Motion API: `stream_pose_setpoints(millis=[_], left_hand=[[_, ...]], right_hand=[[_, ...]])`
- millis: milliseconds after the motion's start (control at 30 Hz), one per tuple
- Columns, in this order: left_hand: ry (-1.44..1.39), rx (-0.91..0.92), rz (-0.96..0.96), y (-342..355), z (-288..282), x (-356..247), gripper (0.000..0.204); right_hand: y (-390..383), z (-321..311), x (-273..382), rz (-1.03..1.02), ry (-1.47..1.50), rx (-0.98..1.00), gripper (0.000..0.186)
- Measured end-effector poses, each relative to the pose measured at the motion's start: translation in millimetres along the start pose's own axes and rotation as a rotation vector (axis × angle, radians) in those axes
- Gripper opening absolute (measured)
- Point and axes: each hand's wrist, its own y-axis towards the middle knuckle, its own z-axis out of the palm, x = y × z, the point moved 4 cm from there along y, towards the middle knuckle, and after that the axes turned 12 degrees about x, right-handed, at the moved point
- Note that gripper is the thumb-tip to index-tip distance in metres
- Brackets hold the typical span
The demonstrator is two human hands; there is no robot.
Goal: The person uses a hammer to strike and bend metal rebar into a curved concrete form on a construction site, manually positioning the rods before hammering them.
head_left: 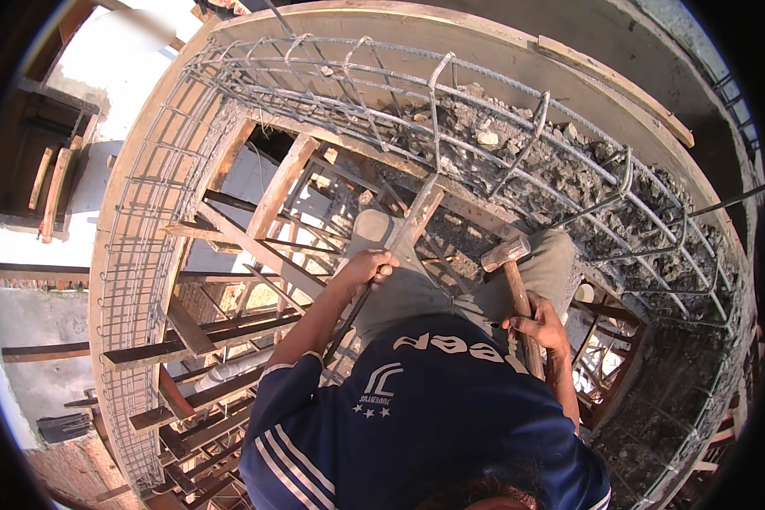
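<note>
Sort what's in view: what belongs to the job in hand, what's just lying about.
Seemingly the job:
hammer, in the right hand
dark rod, in the left hand

Apparently lying about:
two wood strips, far left
long plank, upper right

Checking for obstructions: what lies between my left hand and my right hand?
In the head view, your greyish trousers show between your left hand and right hand.

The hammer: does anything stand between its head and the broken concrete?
Yes, in this view: between the hammer, gripped in the right hand, and the broken concrete lie a wooden board and bars of the steel cage.
</note>
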Motion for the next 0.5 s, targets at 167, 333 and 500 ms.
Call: stream_pose_setpoints(millis=[167, 333, 500], left_hand=[[-0.266, 0.146, 0.154, -35.4, 30.0, -25.1, 0.028], [-0.644, 0.319, 0.239, -31.1, 55.9, -52.4, 0.029], [-0.917, 0.35, 0.35, -16.0, 135.4, -70.0, 0.023]], right_hand=[[-11.8, 42.5, 54.0, -0.176, 0.002, 0.028, 0.043], [-9.2, 50.1, 66.5, -0.233, -0.127, -0.072, 0.022], [-25.8, 61.5, 61.2, -0.355, -0.164, -0.141, 0.013]])
